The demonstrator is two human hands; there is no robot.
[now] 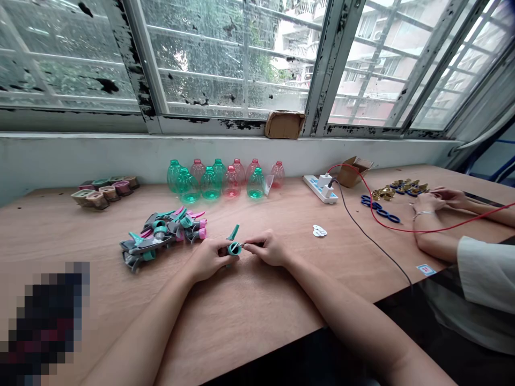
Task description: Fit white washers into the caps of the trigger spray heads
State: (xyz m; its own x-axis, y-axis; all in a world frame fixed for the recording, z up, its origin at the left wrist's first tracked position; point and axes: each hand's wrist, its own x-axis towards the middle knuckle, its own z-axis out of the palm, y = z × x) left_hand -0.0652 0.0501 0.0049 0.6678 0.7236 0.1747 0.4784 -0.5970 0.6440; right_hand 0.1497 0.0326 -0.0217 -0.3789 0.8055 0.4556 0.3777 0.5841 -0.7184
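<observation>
My left hand (208, 260) is closed around a teal trigger sprayer head (234, 249), its round collar facing me and its teal trigger pointing up. My right hand (269, 249) pinches a small thin piece (242, 245) at the collar's opening; its kind is too small to make out. Left of my hands lies a heap of grey, teal and pink trigger sprayer heads (161, 231). Behind stand several clear green bottles (188, 187) and pink bottles (231, 185) with open necks.
Small lidded containers (108, 192) sit at the back left. A white power strip (321, 189) has a red cable (370, 198) and a dark cable (354, 217). White discs (319, 231) lie to the right. A co-worker's hands (430, 202) are near blue-handled scissors (380, 209) and gold pieces (383, 193).
</observation>
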